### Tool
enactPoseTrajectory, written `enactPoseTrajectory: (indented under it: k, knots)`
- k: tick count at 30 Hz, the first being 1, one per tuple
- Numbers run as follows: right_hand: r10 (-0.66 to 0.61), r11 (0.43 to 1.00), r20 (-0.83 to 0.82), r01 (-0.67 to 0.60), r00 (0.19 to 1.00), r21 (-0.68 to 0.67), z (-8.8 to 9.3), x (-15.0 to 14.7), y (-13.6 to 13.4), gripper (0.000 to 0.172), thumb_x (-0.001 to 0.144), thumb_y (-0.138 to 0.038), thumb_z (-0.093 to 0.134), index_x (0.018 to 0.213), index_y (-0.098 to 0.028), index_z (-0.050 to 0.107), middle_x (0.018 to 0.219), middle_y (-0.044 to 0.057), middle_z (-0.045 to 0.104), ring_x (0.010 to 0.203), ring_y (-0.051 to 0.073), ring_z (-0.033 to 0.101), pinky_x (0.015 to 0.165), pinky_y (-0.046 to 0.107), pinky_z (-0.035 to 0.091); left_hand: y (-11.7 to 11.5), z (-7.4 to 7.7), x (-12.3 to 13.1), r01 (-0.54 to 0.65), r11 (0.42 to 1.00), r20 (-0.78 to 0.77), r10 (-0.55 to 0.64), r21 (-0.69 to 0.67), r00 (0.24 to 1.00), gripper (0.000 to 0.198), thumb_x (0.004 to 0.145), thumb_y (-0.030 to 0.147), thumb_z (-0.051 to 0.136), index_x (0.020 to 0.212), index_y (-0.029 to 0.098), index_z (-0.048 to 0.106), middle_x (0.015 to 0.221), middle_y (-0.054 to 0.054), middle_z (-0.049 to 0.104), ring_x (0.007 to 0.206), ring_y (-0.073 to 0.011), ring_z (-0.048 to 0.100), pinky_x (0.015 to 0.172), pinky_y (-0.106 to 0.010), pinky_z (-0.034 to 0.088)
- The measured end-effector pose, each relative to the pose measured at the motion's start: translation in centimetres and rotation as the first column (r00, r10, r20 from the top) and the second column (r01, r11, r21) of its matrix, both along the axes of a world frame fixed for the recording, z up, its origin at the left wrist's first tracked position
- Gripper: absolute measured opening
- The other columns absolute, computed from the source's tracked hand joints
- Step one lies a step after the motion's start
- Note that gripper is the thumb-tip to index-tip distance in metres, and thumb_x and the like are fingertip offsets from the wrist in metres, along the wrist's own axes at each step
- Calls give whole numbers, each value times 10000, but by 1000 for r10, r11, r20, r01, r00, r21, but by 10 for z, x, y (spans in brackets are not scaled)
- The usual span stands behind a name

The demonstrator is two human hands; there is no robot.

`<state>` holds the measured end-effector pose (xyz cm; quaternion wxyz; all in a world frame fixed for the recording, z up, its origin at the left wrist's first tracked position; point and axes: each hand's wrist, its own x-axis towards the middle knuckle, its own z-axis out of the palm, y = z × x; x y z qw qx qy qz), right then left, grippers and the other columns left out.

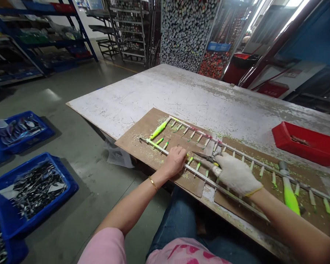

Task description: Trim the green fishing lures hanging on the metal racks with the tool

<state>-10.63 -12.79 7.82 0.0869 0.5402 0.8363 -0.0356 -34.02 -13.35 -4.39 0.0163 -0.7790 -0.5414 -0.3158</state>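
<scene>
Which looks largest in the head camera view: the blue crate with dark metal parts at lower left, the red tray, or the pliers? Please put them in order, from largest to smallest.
1. the blue crate
2. the red plastic tray, though it reaches the picture edge, and the crate is nearer, so this ranking is unsure
3. the pliers, clearly smallest

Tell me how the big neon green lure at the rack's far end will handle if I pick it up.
The neon green lure looks like moulded soft plastic, so it is probably light and a little bendy. Its smooth, glossy surface may be slippery, and its rounded body could roll on the brown board if dropped.
</scene>
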Motion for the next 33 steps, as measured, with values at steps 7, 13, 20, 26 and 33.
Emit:
enactPoseTrajectory:
  k: [7,13,20,26,33]
  knots:
    - [55,963,-194,-103,979,-248,0,8,-6,338,977,-454,424,866,-218,638,887,70,688,789,211,648,678,289,423,-3,0,-1,17,999,23,-18,40,1000,157,969,147,470,831,215,500,850,-51,560,820,-221,477,744,-350,403]
    - [-112,993,-155,117,982,24,-15,32,12,434,990,-529,367,815,-211,603,928,98,668,777,219,635,679,312,403,-3,1,-3,30,999,74,-33,36,997,156,966,141,480,830,217,494,858,-47,565,813,-216,471,731,-338,399]
    - [-54,966,-443,-65,895,-250,-14,27,1,429,948,-592,455,810,-215,607,849,35,690,774,203,604,703,313,409,-2,1,-3,37,998,77,-41,54,996,152,981,163,488,838,213,498,865,-46,565,829,-212,478,748,-331,407]
    - [-73,942,-484,-100,872,-322,-18,27,1,415,945,-571,488,866,-199,655,893,41,726,807,209,616,719,312,429,-3,0,-4,40,998,71,-44,57,996,148,991,181,482,851,210,518,877,-53,571,843,-215,480,764,-336,420]
    - [-56,943,-473,-109,880,-315,-18,18,-2,444,949,-589,460,817,-201,631,811,27,698,731,186,575,672,302,407,-2,-2,-3,49,997,53,-52,58,997,151,991,182,478,855,213,537,874,-50,573,852,-217,492,792,-349,426]
